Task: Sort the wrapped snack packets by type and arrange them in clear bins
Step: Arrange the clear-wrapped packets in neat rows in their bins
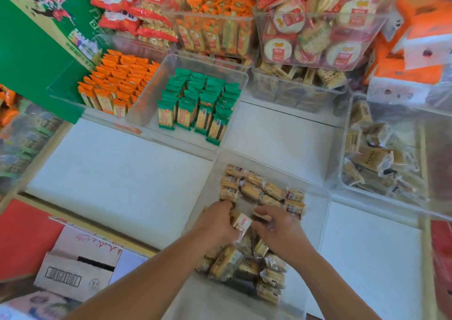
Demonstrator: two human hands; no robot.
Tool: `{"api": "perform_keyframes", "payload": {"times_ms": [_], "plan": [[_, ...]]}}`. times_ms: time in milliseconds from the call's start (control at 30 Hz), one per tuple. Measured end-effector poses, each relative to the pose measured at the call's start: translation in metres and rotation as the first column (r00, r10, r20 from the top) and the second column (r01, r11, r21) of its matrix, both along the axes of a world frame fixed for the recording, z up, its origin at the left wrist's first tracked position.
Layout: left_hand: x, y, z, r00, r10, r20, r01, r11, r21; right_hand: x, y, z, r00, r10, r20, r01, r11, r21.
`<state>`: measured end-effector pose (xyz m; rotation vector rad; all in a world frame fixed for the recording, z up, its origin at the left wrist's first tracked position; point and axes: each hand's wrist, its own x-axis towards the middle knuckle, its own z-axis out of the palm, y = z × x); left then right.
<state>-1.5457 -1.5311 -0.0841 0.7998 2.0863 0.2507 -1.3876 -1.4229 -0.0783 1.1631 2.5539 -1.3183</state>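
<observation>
Now filling the nearest clear bin (315, 222): left hand (216, 222) and right hand (281, 231) each grasp brown packets (252, 190); next likely means setting them beside the laid rows

Fingers of the left hand (215, 222) and right hand (281, 231) lie hidden among brown packets (252, 190).

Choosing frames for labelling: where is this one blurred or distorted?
Head view: lens distortion bows the white tabletop edges; corners smear, worst on orange cardboard cartons; green-wrapped packets stay sharpest; left hand and right hand gripping brown wrapped packets look soft; lighting even.
</observation>
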Motion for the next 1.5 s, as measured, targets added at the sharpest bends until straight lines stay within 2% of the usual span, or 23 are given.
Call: {"api": "perform_keyframes", "payload": {"times_ms": [133, 233, 367, 500, 733, 833, 1000, 1067, 1133, 1233, 1367, 1433, 1500], "plan": [[-0.004, -0.012, 0.012, 0.998, 0.041, 0.049, -0.048, 0.986, 0.157, -0.019, 0.008, 0.003, 0.979, 0.193, 0.058, -0.188, 0.979, -0.080], [-0.009, -0.021, 0.019, 0.995, 0.075, 0.067, -0.089, 0.966, 0.244, -0.029, 0.013, 0.004, 0.973, 0.230, 0.033, -0.226, 0.970, -0.083], [-0.021, -0.043, 0.032, 0.990, 0.005, -0.144, 0.029, 0.973, 0.228, -0.039, 0.028, 0.006, 0.990, 0.124, 0.064, -0.126, 0.992, 0.023], [-0.019, -0.069, 0.037, 0.990, 0.009, -0.142, 0.030, 0.962, 0.272, -0.055, 0.024, 0.003, 0.957, 0.188, 0.220, -0.230, 0.956, 0.180], [-0.025, -0.081, 0.029, 0.983, -0.094, -0.160, 0.139, 0.945, 0.297, -0.065, 0.006, -0.011, 0.929, 0.148, 0.340, -0.281, 0.880, 0.383], [-0.025, -0.078, 0.029, 0.963, -0.197, -0.182, 0.238, 0.940, 0.244, -0.070, 0.001, -0.011, 0.898, 0.124, 0.423, -0.312, 0.856, 0.412], [-0.027, -0.055, 0.030, 0.922, -0.342, -0.183, 0.370, 0.917, 0.151, -0.080, 0.006, -0.003, 0.834, 0.131, 0.536, -0.353, 0.873, 0.336], [-0.024, -0.035, 0.025, 0.893, -0.425, -0.146, 0.437, 0.898, 0.056, -0.080, 0.006, -0.006, 0.844, 0.123, 0.523, -0.344, 0.872, 0.350], [-0.022, -0.015, 0.015, 0.914, -0.399, -0.073, 0.399, 0.917, -0.009, -0.077, 0.007, -0.013, 0.876, 0.109, 0.470, -0.316, 0.866, 0.388], [-0.028, 0.001, 0.001, 0.962, -0.271, -0.042, 0.271, 0.963, -0.003, -0.071, 0.012, -0.023, 0.907, 0.128, 0.402, -0.311, 0.846, 0.432], [-0.028, -0.001, -0.005, 0.957, -0.289, -0.036, 0.289, 0.957, -0.006, -0.060, 0.014, -0.033, 0.916, 0.130, 0.379, -0.324, 0.796, 0.511], [-0.028, -0.006, 0.001, 0.968, -0.251, -0.012, 0.252, 0.966, 0.061, -0.060, 0.015, -0.032, 0.930, 0.100, 0.353, -0.282, 0.811, 0.513], [-0.034, -0.016, 0.014, 0.990, -0.138, -0.008, 0.137, 0.972, 0.190, -0.060, 0.014, -0.025, 0.963, 0.073, 0.259, -0.201, 0.836, 0.511]]}}
